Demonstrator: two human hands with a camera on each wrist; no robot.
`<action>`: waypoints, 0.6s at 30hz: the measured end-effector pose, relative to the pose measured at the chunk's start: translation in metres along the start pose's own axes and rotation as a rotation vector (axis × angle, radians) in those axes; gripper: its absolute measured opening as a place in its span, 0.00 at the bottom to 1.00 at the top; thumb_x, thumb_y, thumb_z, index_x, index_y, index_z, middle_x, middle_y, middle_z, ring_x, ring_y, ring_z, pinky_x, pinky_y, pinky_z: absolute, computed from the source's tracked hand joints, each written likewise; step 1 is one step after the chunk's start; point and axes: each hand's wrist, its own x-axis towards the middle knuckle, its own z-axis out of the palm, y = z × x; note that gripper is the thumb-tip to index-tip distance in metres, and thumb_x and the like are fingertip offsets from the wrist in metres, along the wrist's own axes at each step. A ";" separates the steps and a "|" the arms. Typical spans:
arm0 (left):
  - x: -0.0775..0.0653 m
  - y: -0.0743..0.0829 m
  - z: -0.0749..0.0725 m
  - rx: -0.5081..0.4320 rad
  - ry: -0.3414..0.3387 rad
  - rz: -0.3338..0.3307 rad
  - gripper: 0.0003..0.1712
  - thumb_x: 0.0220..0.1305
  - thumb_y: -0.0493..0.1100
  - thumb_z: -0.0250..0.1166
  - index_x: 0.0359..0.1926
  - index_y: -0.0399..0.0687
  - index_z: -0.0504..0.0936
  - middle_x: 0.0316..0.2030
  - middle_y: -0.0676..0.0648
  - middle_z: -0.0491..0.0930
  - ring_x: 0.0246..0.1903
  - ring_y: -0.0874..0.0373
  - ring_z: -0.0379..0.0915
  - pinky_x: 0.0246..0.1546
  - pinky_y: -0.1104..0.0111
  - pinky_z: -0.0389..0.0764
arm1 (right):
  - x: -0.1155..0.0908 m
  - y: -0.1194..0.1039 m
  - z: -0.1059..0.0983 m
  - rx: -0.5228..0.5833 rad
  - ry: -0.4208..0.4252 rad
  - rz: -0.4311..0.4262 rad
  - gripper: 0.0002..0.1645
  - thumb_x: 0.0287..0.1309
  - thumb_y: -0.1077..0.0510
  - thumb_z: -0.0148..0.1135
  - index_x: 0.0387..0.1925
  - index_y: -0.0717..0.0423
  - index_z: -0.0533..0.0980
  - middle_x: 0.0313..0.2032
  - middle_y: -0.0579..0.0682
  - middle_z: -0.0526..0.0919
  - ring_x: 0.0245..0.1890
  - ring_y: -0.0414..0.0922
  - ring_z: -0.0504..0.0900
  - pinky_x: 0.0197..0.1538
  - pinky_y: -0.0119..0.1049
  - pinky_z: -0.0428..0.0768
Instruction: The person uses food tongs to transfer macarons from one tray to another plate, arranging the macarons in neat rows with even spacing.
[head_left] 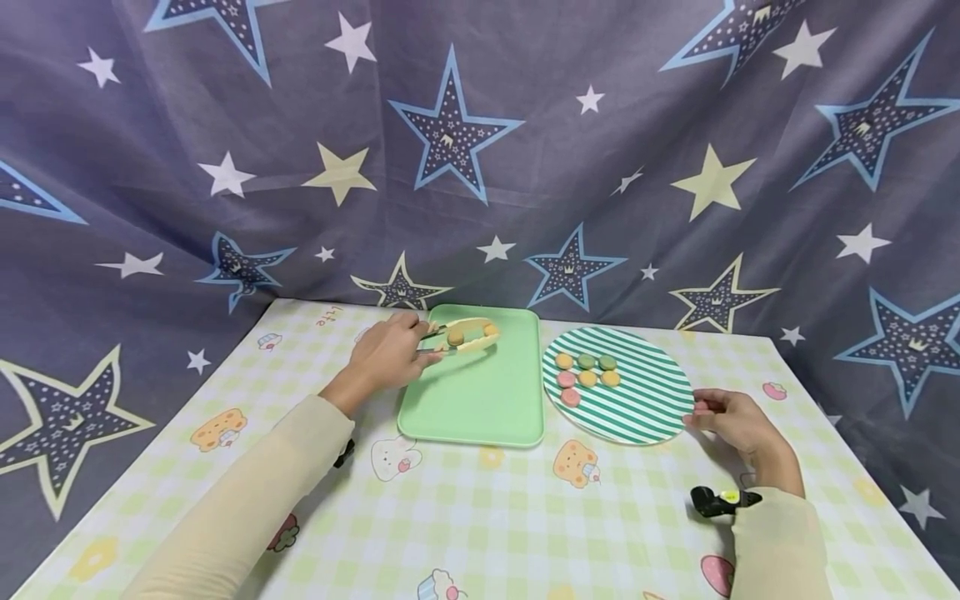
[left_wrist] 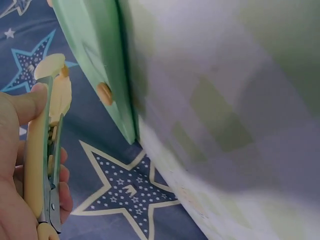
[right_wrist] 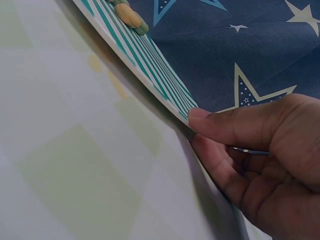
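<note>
My left hand [head_left: 390,350] grips a pair of tongs [left_wrist: 37,155] with pale yellow tips above the light green tray [head_left: 472,408]. Between the tips in the head view is a small yellow-orange macaron [head_left: 490,330]; the left wrist view shows it partly covered by the tips. A brownish macaron [head_left: 455,338] lies on the tray, seen between the tong arms. On the right, my right hand [head_left: 738,421] pinches the rim of a round green-and-white striped plate [right_wrist: 170,95], thumb on top and fingers beneath. Yellow, green and pink macarons [head_left: 587,378] sit on the plate's left part.
A checked tablecloth [head_left: 480,517] with cartoon prints covers the table. Close behind the tray and plate hangs a dark curtain [head_left: 585,192] with stars. The plate stands just right of the tray. Black wrist straps [head_left: 723,501] show at the sleeves.
</note>
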 end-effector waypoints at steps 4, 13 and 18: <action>0.003 0.007 -0.002 0.026 0.005 0.012 0.35 0.70 0.63 0.64 0.62 0.39 0.81 0.52 0.43 0.78 0.45 0.49 0.73 0.37 0.59 0.78 | -0.001 0.001 0.000 -0.001 0.000 -0.008 0.41 0.64 0.62 0.69 0.70 0.76 0.62 0.47 0.56 0.77 0.41 0.42 0.74 0.42 0.26 0.74; 0.012 0.029 -0.007 0.068 -0.001 0.059 0.37 0.73 0.63 0.60 0.66 0.36 0.77 0.53 0.41 0.77 0.45 0.49 0.72 0.37 0.60 0.76 | -0.001 0.002 0.001 0.012 -0.010 -0.007 0.42 0.65 0.61 0.69 0.71 0.76 0.61 0.48 0.55 0.79 0.42 0.41 0.75 0.42 0.27 0.76; 0.018 0.043 -0.006 0.072 0.023 0.105 0.35 0.73 0.63 0.60 0.63 0.38 0.79 0.53 0.41 0.77 0.47 0.49 0.73 0.36 0.60 0.76 | 0.000 0.003 0.001 0.008 -0.008 -0.018 0.42 0.65 0.60 0.70 0.71 0.76 0.61 0.48 0.53 0.79 0.41 0.39 0.75 0.42 0.26 0.75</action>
